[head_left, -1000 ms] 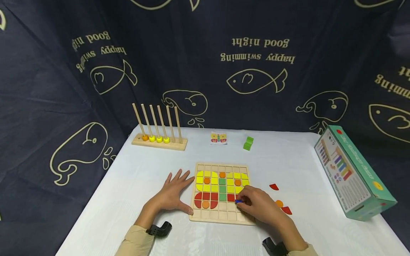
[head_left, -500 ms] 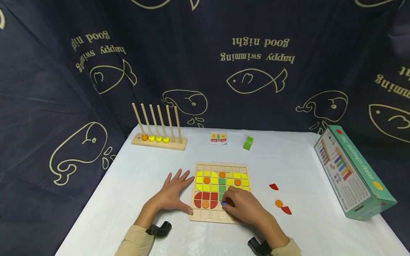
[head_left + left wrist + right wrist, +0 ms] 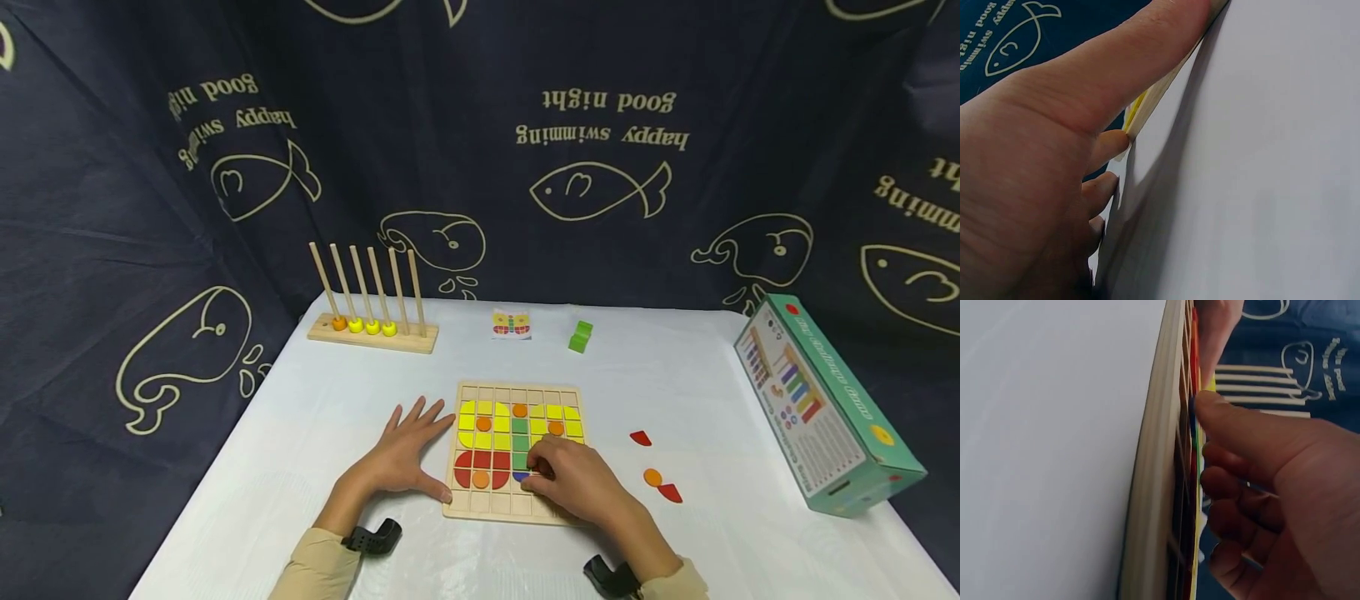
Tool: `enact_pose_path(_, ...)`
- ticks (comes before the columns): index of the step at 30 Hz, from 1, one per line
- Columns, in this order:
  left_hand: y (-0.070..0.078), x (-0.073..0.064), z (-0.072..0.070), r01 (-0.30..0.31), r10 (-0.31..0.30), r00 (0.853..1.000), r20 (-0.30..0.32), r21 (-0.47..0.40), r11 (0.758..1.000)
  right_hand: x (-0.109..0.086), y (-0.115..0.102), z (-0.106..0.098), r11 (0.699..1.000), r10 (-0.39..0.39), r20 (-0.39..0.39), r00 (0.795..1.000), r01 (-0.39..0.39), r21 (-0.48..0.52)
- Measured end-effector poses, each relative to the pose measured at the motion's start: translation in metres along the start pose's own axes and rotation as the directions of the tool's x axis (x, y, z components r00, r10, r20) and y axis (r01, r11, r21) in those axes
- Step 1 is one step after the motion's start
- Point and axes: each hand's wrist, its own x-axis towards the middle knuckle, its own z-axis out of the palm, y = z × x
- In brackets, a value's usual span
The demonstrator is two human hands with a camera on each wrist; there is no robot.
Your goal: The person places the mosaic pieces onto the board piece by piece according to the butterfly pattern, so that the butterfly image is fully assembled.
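Note:
A wooden grid board (image 3: pixel 491 502) lies on the table, with yellow, red, orange and green flat pieces forming a butterfly-like pattern. My left hand (image 3: pixel 405 454) is spread at the board's left side, its thumb on the lower left corner; the left wrist view shows that thumb (image 3: pixel 1141 47) along the edge. Below the green column (image 3: pixel 521 443) sits a small blue piece (image 3: pixel 519 477) with a rounded end. My right hand (image 3: pixel 577 479) is over the board's right half, thumb tip right at the blue piece and index finger apart from the thumb. It covers the lower right cells.
Right of the board lie two red quarter-round pieces (image 3: pixel 641 437) and an orange disc (image 3: pixel 653 477). Behind it are a pattern card (image 3: pixel 512 324), green blocks (image 3: pixel 581 337) and a peg stand (image 3: pixel 375 334) with several beads. A green game box (image 3: pixel 825 408) stands at the right.
My right hand has moved left across the board with the blue piece, which now lies under the green column, and its fingers have parted. The left hand stays where it was.

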Motion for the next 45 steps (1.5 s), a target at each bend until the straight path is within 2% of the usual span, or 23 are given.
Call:
enact_pose_path(6,0.000,0.000,0.000,0.001,-0.001,1.000,-0.001,0.002,1.000,-0.014,0.021,-0.016,0.997,0.076,-0.060,0.995,-0.074,0.027)
enact_pose_path(12,0.000,-0.002,-0.001,0.000,0.000,1.000,0.001,-0.020,1.000,-0.024,0.057,-0.037,0.986,0.165,-0.138,0.977,-0.164,0.015)
enact_pose_path(18,-0.001,-0.002,-0.001,0.002,-0.002,1.000,0.004,-0.009,1.000,-0.032,0.088,-0.052,0.959,0.268,-0.139,0.953,-0.278,-0.061)
enact_pose_path(22,-0.001,-0.002,0.000,0.000,0.000,1.000,0.002,-0.021,1.000,-0.035,0.100,-0.054,0.936,0.330,-0.090,0.940,-0.338,-0.096)
enact_pose_path(27,0.000,-0.002,0.001,0.004,-0.004,1.000,0.005,-0.005,1.000,-0.037,0.106,-0.051,0.945,0.324,-0.026,0.946,-0.324,-0.035)
enact_pose_path(31,0.002,-0.001,0.000,0.005,-0.005,1.000,0.004,-0.007,1.000,-0.039,0.108,-0.053,0.948,0.318,-0.051,0.947,-0.319,-0.020)
enact_pose_path(34,0.003,-0.001,0.000,0.003,-0.003,1.000,0.003,-0.010,1.000,-0.040,0.109,-0.055,0.939,0.341,-0.048,0.939,-0.343,-0.028)
enact_pose_path(40,0.003,-0.001,-0.001,0.000,0.000,1.000,0.002,-0.008,1.000,-0.039,0.104,-0.056,0.926,0.376,0.070,0.924,-0.378,0.005)
enact_pose_path(45,0.002,-0.001,-0.001,0.002,-0.002,1.000,0.000,-0.005,1.000,-0.034,0.096,-0.051,0.934,0.356,0.042,0.934,-0.357,0.031)
